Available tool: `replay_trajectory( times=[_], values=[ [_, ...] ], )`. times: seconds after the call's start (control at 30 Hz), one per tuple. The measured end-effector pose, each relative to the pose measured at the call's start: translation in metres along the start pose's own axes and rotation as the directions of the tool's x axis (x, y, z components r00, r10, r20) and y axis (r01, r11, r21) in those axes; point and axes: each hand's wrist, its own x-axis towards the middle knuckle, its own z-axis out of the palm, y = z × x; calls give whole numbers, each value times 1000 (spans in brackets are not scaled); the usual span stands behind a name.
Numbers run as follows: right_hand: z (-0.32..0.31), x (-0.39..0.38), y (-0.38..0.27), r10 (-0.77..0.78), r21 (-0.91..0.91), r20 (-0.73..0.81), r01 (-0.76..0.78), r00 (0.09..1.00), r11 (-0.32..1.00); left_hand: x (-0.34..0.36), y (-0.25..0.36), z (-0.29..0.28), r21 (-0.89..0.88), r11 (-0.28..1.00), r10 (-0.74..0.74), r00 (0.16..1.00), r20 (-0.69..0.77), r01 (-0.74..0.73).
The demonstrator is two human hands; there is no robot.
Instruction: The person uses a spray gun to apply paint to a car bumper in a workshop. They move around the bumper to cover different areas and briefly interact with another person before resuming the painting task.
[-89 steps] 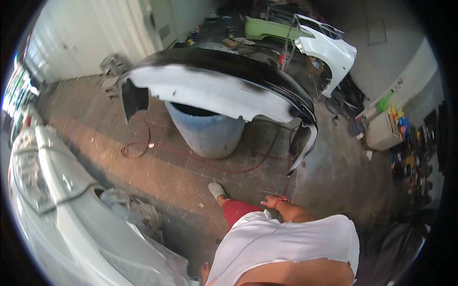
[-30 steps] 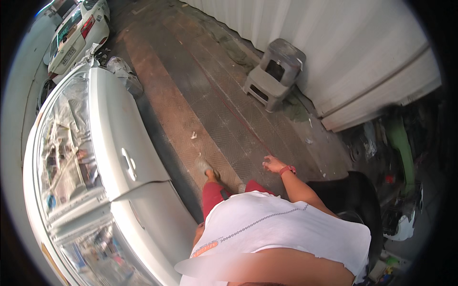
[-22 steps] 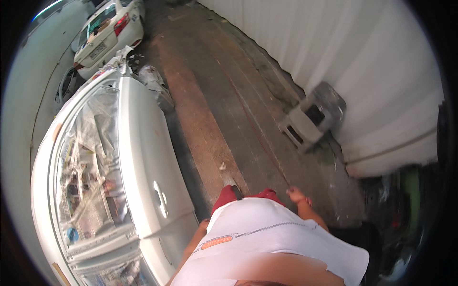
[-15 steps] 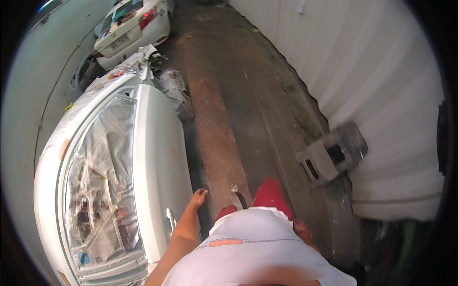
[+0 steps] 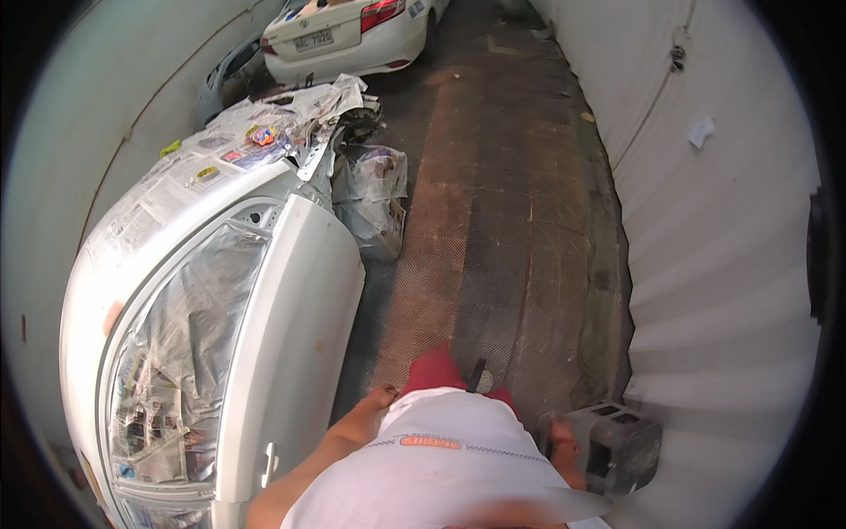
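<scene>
My left hand hangs low beside my red shorts, its fingers loosely curled and nothing seen in them. To its left stands a white car with a white door and a pale door handle. Plastic film and newspaper cover its window. My right hand hangs at my other side, blurred, next to a grey box-shaped thing with dark openings. Whether the two touch, I cannot tell. A foot in a dark-strapped slipper shows ahead of my shirt.
Newspaper sheets lie over the car's front, and a wrapped part juts into the walkway. Another white car stands at the far end. A pale sheet wall bounds the right side of the brown floor.
I have moved forward along the car and the view has turned left. The grey box-shaped thing is now beside my right hand. My left hand has swung back toward my body.
</scene>
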Motion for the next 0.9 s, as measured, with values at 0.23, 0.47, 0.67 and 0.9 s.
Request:
replay_trajectory(
  times=[0.23,0.47,0.67,0.9],
  values=[
    [-141,268,-193,-266,58,-266,291,927,955,94,69,-47,-83,981,-177,984,-15,176],
    [-91,350,-391,-270,-100,-94,261,958,960,257,245,-205,-233,972,-35,999,-17,31],
    [-81,319,-569,-157,-153,111,173,981,973,359,442,-415,-170,967,143,959,-245,-188],
    [-100,470,-646,-141,-524,90,168,986,835,478,576,-574,-261,943,111,934,-339,-207]
  ],
)
